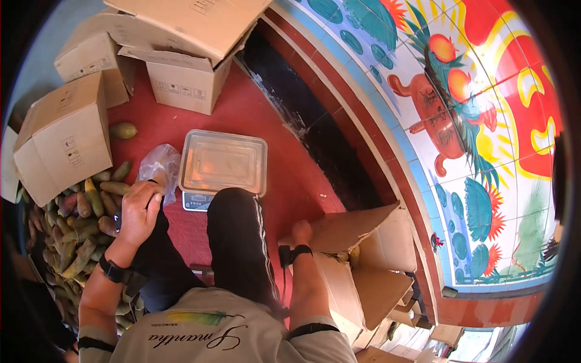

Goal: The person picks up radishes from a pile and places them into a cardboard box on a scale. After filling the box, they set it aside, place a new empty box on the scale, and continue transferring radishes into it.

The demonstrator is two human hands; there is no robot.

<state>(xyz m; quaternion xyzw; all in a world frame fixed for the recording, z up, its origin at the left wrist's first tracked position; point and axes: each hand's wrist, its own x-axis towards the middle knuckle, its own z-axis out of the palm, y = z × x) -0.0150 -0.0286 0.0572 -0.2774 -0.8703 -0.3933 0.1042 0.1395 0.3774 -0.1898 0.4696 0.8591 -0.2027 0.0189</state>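
Observation:
My left hand (140,209) is closed, with its fingers at the gathered lower part of a clear plastic bag (158,164). Right of that bag, a clear lidless-looking plastic tub (224,158) sits on a small scale (195,201), whose labelled front edge shows beyond my knees. My right hand (301,232) is at the left end of a flap of an open cardboard box (348,230). Its fingers are too small and hidden to make out. A few yellowish rounded pieces (354,256) show inside that box.
A heap of long green, brown and reddish produce (75,236) lies at my left, with one piece (123,130) apart on the red floor (175,124). Cardboard boxes (66,136) stand over the heap and a larger box (181,81) ahead. A painted tile wall (448,121) rises at right.

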